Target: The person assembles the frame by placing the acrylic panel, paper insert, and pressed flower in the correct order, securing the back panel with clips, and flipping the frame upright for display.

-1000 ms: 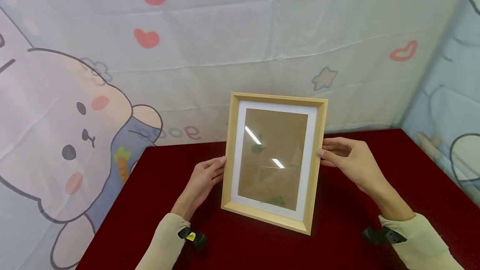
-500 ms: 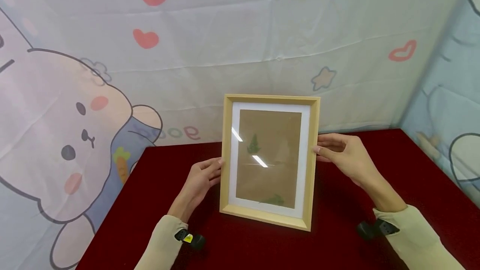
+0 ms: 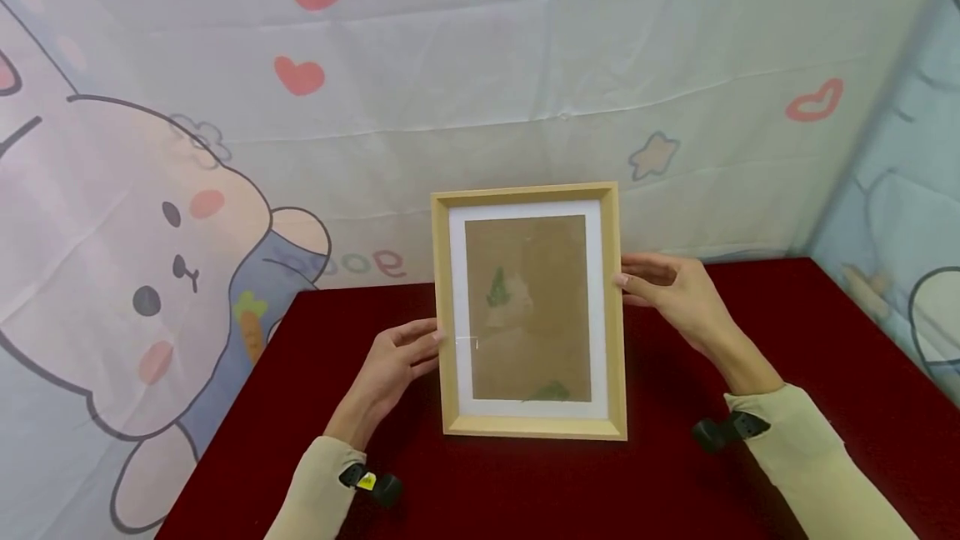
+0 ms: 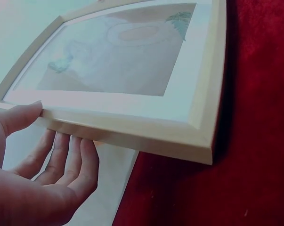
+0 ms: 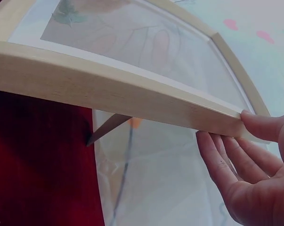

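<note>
A light wooden picture frame [image 3: 444,373] stands upright on the red cloth, leaning slightly back. Inside its white mat [image 3: 597,307] is a brown panel [image 3: 540,315] with two green fern-like leaf pieces, one leaf [image 3: 498,288] left of centre and one leaf [image 3: 553,392] at the bottom. My left hand [image 3: 392,365] holds the left side, thumb on the front edge and fingers behind. On the right side, higher up, my right hand [image 3: 678,298] pinches the frame between thumb and fingers. Behind the frame, a flat support leg [image 5: 109,128] sticks out in the right wrist view.
A table covered in dark red cloth [image 3: 757,307] lies under the frame. Close behind it hangs a pale curtain [image 3: 480,65] printed with hearts and a rabbit, and another printed sheet [image 3: 907,215] borders the right side. Each wrist wears a black camera strap.
The frame has turned to face me more squarely, its top shifting left and its tilt levelling. Both hands moved left with it, the right one also slightly up. Bright reflections left the glass.
</note>
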